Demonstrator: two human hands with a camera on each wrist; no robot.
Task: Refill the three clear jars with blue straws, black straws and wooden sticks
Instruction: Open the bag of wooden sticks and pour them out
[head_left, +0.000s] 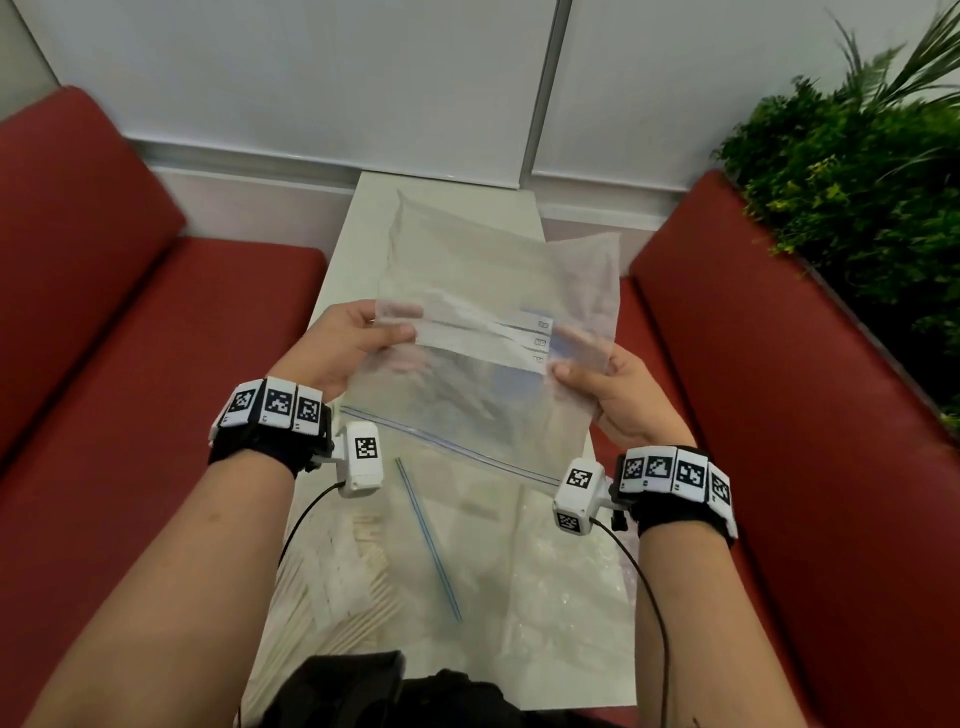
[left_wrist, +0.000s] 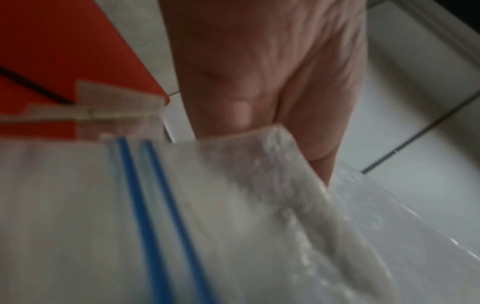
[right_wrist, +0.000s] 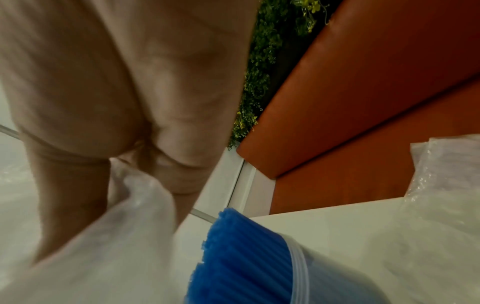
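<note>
Both hands (head_left: 358, 348) (head_left: 618, 400) grip a clear zip bag (head_left: 483, 332), label unreadable.

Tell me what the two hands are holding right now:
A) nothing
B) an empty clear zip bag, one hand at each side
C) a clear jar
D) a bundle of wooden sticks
B: the left hand and right hand each pinch a side edge of the clear zip bag, held up over the table; nothing shows inside it.

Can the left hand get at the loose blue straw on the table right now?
Probably not yet: the left hand and right hand both pinch the clear zip bag above the table. The blue straw lies uncovered below.
</note>
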